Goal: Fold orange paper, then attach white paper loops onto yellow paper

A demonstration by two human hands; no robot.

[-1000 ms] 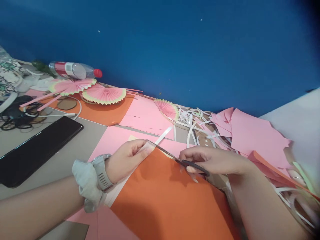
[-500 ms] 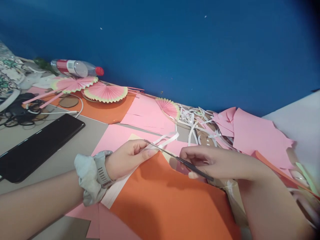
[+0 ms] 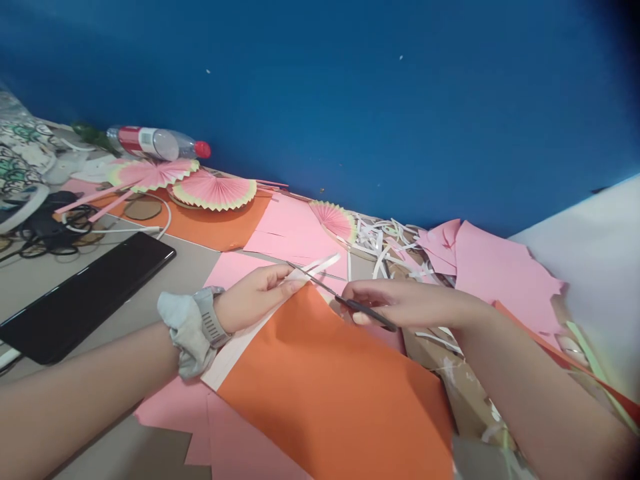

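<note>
Snipping white strips (image 3: pixel 327 263) mid-frame, apparently: pinching them in left grip (image 3: pixel 260 295), grasping scissors (image 3: pixel 369 313) in right grip (image 3: pixel 407 303); next, likely needing a steady hold for another cut.

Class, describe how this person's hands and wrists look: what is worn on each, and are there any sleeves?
Both hands are gloveless, and no sleeve shows on either side. Behind the left hand, the wrist wears a pale grey watch-style band with a row of dark slots, and beside it a puffy, gathered, pale grey scrunchie. The right hand shows no visible accessories.
</note>
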